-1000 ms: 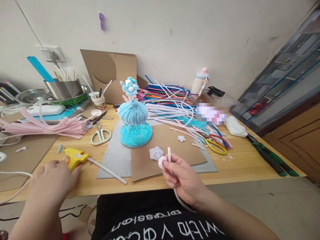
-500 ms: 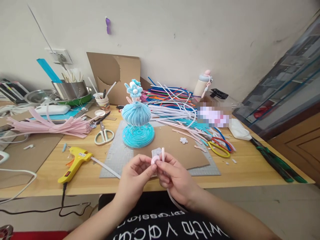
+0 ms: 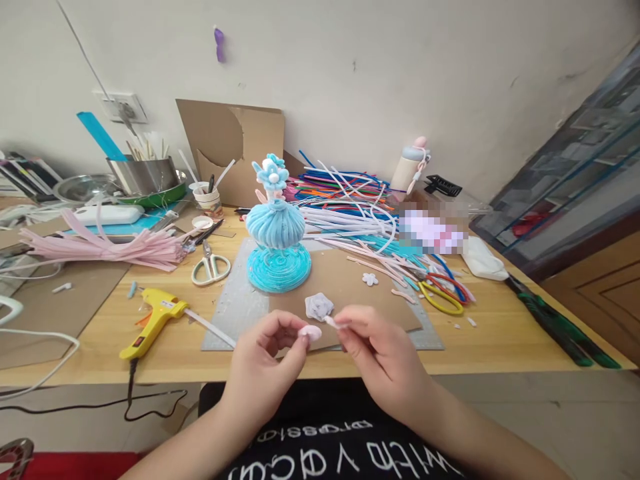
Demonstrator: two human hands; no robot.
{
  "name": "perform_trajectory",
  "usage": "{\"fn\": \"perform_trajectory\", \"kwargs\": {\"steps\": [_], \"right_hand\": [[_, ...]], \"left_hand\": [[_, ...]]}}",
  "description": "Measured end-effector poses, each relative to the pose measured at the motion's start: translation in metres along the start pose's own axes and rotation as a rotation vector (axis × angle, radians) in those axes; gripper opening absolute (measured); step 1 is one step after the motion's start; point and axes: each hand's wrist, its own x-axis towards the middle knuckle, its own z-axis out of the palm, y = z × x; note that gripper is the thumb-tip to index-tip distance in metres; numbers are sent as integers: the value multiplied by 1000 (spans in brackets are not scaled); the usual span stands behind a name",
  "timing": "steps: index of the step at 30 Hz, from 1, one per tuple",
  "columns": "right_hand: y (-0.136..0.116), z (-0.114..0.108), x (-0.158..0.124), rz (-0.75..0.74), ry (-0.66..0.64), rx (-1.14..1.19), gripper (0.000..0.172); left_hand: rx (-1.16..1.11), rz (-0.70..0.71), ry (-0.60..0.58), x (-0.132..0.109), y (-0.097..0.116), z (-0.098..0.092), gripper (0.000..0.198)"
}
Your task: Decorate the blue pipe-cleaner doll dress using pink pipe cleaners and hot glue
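Observation:
Pinched between the thumb and fingers of my left hand (image 3: 265,357) is a small pale pink coil of fuzzy pipe cleaner (image 3: 313,333). Just to its right, my right hand (image 3: 383,350) is closed on a thin whitish pipe cleaner (image 3: 331,322), whose tip points left; the rest is hidden by the fingers. Beyond the fingertips a pale lilac flower-like piece (image 3: 319,307) lies on brown cardboard (image 3: 345,273). A blue pipe-cleaner figure (image 3: 275,227) with a pleated skirt and round coiled base stands behind, left of centre.
A yellow glue gun (image 3: 155,320) and white-handled scissors (image 3: 210,267) lie left. Pink strips (image 3: 100,247) are bundled farther left. Many coloured pipe cleaners (image 3: 345,213) spread behind, near yellow-handled pliers (image 3: 440,299). Green-and-black handles (image 3: 560,327) reach the right edge. A small white flower (image 3: 370,279) sits on the cardboard.
My hands have drawn slightly apart; the right moved right, away from the coil. The upright pink strip in it now points left. The lilac piece behind shows more fully. The view shifted slightly.

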Motion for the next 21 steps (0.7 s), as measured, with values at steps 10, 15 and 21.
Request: {"fn": "perform_trajectory", "kwargs": {"steps": [10, 15, 21], "right_hand": [[-5, 5, -2, -280, 72, -96, 27], [-6, 7, -3, -313, 58, -121, 32], [-5, 7, -4, -322, 44, -137, 32]], "left_hand": [[222, 317, -33, -5, 0, -3, 9], [274, 354, -31, -6, -2, -4, 10], [283, 358, -22, -6, -1, -4, 11]]}}
